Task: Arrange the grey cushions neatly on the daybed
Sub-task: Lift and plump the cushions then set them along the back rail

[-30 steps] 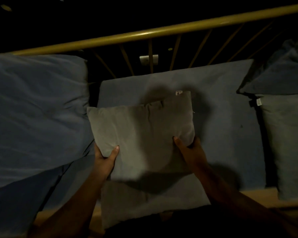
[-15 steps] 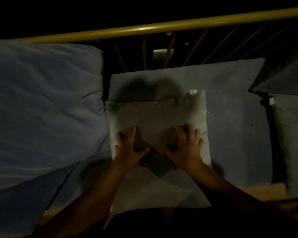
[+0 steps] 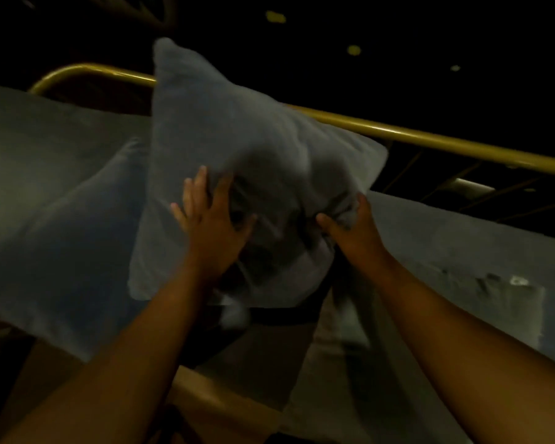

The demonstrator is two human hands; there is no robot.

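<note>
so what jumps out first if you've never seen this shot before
A big grey cushion fills the middle of the view, tilted and raised in front of the yellow rail. The left hand is spread flat against its face, while the right hand bunches the fabric at its lower right edge. A second large cushion lies at the left.
</note>
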